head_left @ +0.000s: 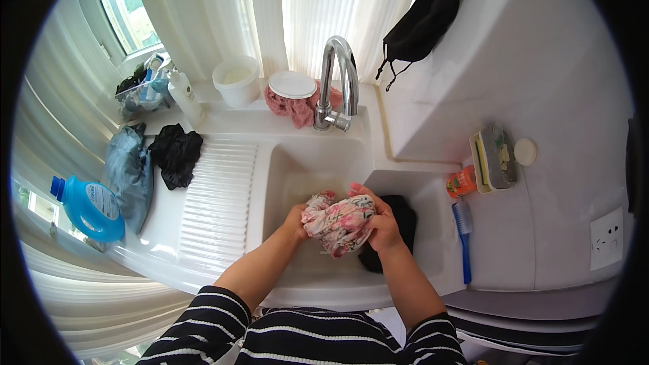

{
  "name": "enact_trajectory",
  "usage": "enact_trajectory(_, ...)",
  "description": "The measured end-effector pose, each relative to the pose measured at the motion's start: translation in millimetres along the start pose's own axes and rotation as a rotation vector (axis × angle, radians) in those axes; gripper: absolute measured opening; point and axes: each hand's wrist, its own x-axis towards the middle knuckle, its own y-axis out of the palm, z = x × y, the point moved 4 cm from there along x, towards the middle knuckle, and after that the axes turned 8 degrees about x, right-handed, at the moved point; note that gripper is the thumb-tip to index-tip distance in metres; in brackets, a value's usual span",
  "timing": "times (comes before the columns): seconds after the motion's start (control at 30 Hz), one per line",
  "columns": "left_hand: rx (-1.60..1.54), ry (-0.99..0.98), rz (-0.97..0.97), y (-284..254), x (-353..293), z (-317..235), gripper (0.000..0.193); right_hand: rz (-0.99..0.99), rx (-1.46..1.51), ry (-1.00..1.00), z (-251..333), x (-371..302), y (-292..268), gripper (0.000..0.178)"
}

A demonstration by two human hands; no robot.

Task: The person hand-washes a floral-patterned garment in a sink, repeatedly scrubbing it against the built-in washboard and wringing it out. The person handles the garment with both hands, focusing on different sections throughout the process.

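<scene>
Over the white sink basin (280,169) I hold a bunched-up floral cloth (338,224), pale with pink flowers and dark green leaf marks. My left hand (297,222) grips its left end. Around its right side my right hand (382,222) is closed, thumb and fingers pressed into the fabric. A dark cloth (404,220) lies in the sink, partly hidden behind my right hand and forearm. The chrome tap (341,81) rises behind the basin, apart from both hands. What lies directly beneath the floral cloth is hidden.
Left of the basin is a ridged washboard (220,196), with a black cloth (176,155), a blue-grey garment (130,176) and a blue detergent bottle (94,208) beyond. A white tub (236,82) stands at the back. At right are a blue-handled brush (464,243) and a sponge holder (497,159).
</scene>
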Motion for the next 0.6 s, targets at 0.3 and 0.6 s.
enact_trajectory(0.3,0.010,-0.036,0.302,56,-44,14,0.056,-0.008,-1.318,-0.604,-73,-19,30,0.062)
enact_trajectory(0.6,0.244,0.145,0.020,43,-33,17,0.031,-0.132,-1.286,-0.723,-71,-6,33,0.040)
